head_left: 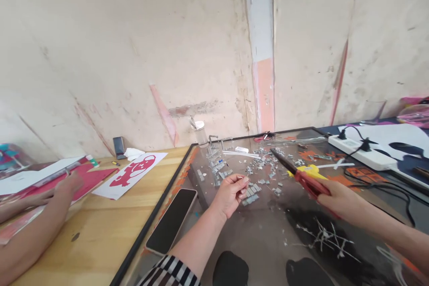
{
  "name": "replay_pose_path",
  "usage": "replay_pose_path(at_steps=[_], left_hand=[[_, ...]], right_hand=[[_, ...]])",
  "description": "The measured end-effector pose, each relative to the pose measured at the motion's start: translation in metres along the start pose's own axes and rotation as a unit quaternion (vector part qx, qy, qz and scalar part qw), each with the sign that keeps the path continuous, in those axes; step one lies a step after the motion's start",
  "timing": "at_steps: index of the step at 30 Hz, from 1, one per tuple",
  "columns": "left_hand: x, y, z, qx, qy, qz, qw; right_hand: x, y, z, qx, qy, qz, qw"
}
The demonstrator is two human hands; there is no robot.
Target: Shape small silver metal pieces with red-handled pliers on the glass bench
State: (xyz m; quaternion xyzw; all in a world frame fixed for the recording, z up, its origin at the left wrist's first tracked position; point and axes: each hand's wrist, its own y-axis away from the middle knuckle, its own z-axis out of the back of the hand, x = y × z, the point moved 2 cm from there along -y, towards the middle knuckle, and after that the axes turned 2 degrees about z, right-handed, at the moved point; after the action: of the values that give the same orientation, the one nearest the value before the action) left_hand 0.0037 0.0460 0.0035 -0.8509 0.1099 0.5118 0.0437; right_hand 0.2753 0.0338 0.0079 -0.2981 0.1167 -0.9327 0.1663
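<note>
Left hand [233,194], lower center, pinching a thin piece [240,177], too small to identify. Right hand [338,199], lower right, gripping red-handled pliers [301,176], nose pointing up-left. Metal bits [253,191] scattered mid-frame on dark counter [264,232]; smartphone [172,221] lower left of center.

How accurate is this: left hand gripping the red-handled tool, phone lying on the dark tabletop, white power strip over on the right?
One error: the head view shows the right hand gripping the red-handled tool, not the left hand. The phone and white power strip are as you say.
</note>
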Motion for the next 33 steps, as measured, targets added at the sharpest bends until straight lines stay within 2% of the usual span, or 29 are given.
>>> replay_pose_path(at_steps=[1,2,4,6,8,11,14,16,19,23,25,27,29,30,31,33], left_hand=[[-0.002,-0.001,0.002,-0.005,-0.001,-0.011,1.000],[-0.005,-0.001,0.004,-0.009,-0.004,-0.021,1.000],[-0.009,0.001,0.008,-0.020,-0.019,-0.039,0.999],[-0.014,0.004,0.012,-0.040,-0.053,-0.058,0.996],[-0.017,0.009,0.014,-0.060,-0.065,-0.077,0.993],[-0.017,0.014,0.015,-0.068,-0.057,-0.071,0.994],[-0.014,0.015,0.013,-0.058,-0.007,-0.041,0.997],[-0.011,0.016,0.011,-0.043,0.035,-0.020,0.998],[-0.007,0.015,0.011,-0.031,0.063,0.005,0.998],[-0.007,0.014,0.012,-0.067,-0.039,-0.017,0.997],[-0.008,0.013,0.013,-0.089,-0.109,-0.043,0.989],[-0.010,0.013,0.014,-0.108,-0.149,-0.069,0.981],[-0.013,0.013,0.016,-0.124,-0.167,-0.094,0.974],[-0.014,0.012,0.017,-0.130,-0.173,-0.105,0.971],[-0.015,0.012,0.018,-0.135,-0.178,-0.115,0.968],[-0.017,0.012,0.020,-0.141,-0.185,-0.132,0.964]], right_hand=[[0.013,-0.005,0.001,0.036,-0.126,-0.040,0.991],[0.027,-0.011,0.003,0.043,-0.251,-0.072,0.964],[0.055,-0.021,0.006,0.093,-0.447,-0.091,0.885],[0.076,-0.029,0.004,0.181,-0.539,-0.072,0.819],[0.083,-0.032,-0.002,0.255,-0.567,-0.052,0.781],[0.078,-0.031,-0.016,0.295,-0.571,-0.051,0.764],[0.066,-0.029,-0.024,0.265,-0.580,-0.078,0.767],[0.060,-0.028,-0.024,0.254,-0.581,-0.081,0.769],[0.055,-0.027,-0.016,0.271,-0.584,-0.073,0.762],[0.060,-0.023,-0.008,0.348,-0.560,-0.051,0.751],[0.066,-0.021,-0.008,0.369,-0.521,-0.035,0.769],[0.066,-0.023,-0.012,0.327,-0.442,-0.018,0.835],[0.058,-0.029,-0.018,0.217,-0.320,0.002,0.922],[0.053,-0.032,-0.021,0.160,-0.255,0.017,0.953],[0.047,-0.035,-0.024,0.103,-0.185,0.036,0.977],[0.033,-0.040,-0.031,0.023,-0.032,0.033,0.999]])
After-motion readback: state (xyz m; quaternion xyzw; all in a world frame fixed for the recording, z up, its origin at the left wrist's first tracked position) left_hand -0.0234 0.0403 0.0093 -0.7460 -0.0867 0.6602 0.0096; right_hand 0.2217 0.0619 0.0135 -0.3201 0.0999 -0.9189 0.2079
